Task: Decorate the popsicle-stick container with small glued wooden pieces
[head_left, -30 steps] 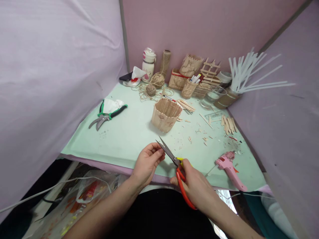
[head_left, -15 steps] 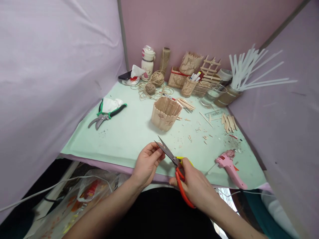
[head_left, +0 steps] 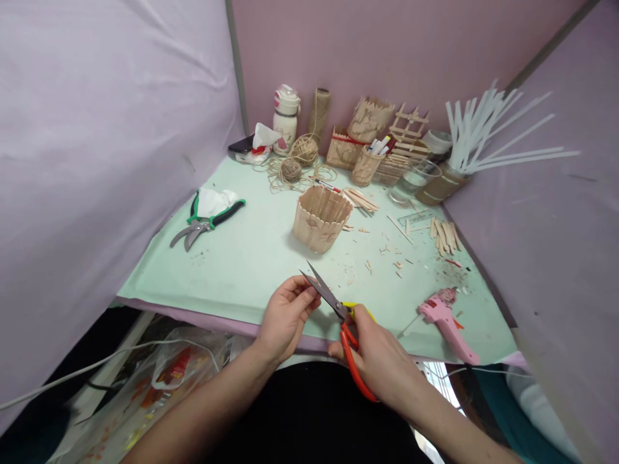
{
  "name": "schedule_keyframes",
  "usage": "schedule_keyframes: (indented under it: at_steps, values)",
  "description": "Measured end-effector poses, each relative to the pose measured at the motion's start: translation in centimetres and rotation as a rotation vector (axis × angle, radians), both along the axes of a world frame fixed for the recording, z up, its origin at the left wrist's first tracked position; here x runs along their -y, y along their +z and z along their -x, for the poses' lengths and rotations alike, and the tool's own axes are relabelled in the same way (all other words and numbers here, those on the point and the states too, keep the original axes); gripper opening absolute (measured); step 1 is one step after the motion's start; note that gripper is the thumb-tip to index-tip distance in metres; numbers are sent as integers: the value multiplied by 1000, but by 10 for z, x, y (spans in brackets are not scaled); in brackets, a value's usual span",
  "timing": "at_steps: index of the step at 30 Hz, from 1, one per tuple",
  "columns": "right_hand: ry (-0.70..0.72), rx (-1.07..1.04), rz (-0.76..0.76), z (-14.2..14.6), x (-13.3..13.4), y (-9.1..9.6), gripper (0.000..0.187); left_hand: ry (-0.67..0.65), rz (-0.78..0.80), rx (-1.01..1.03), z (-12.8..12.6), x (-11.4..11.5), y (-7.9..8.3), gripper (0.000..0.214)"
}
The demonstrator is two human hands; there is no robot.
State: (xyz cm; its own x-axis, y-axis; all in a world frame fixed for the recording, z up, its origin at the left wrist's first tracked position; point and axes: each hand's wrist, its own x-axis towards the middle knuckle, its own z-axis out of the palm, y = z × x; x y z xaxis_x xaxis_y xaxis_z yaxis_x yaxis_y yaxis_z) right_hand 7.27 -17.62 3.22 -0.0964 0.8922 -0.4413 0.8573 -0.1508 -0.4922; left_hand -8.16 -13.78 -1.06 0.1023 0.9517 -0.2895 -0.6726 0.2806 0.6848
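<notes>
Plain black clothing (head_left: 309, 419) covers the person's body, an unbroken dark expanse with a softly rounded outline; the type of garment cannot be told. The left forearm (head_left: 207, 396) and right forearm (head_left: 442, 409) are bare, as are the left hand (head_left: 289, 316) and right hand (head_left: 382, 354).

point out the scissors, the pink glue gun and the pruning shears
Scissors (head_left: 340, 308): head view, on the pivot.
Pink glue gun (head_left: 445, 325): head view, on its body.
Pruning shears (head_left: 201, 225): head view, on the metal near the pivot.

A pink wall (head_left: 406, 45) backs a mint-green table (head_left: 232, 270).
</notes>
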Motion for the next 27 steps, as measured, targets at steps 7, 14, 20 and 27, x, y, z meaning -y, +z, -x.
schedule_keyframes:
  at_steps: [7,14,20,27]
  values:
    - [5,-5,-1,0,-1,0,27,12,5,-3,-1,0,0,15]
    - [6,-15,5,0,-1,0,29,19,9,-12,-1,0,0,14]
    - [-1,-13,9,0,-1,0,33,23,1,-16,-1,1,0,14]
    - [15,-23,25,2,-2,2,28,22,14,-11,-1,0,-2,14]
